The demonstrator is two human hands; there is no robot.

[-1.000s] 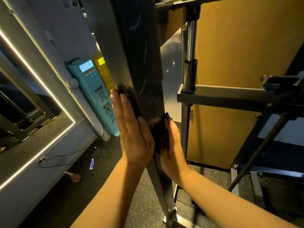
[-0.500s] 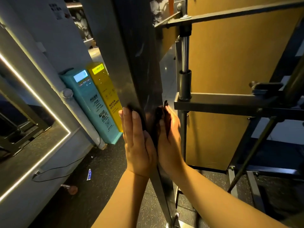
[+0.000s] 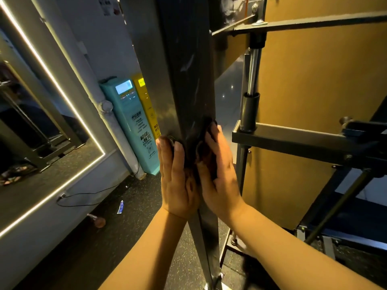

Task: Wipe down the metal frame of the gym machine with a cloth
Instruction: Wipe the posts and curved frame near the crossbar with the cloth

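Note:
A tall dark metal post (image 3: 188,65) of the gym machine frame rises through the middle of the view. A dark cloth (image 3: 204,130) is wrapped around the post at hand height. My left hand (image 3: 177,181) presses flat on the post's left face with straight fingers, the cloth's edge showing at its fingertips. My right hand (image 3: 219,174) presses the cloth against the right face, fingers straight and pointing up. Most of the cloth is hidden under my palms.
A horizontal frame bar (image 3: 293,137) and a chrome guide rod (image 3: 252,70) stand right of the post. A teal kiosk (image 3: 134,122) and a yellow kiosk (image 3: 146,101) stand by the wall at left. A cable (image 3: 88,197), a small tube (image 3: 121,207) and a lit mirror frame (image 3: 62,97) lie left.
Both hands have slid up the post with the cloth, and my view has tilted upward. The right hand now sits higher, level with the left.

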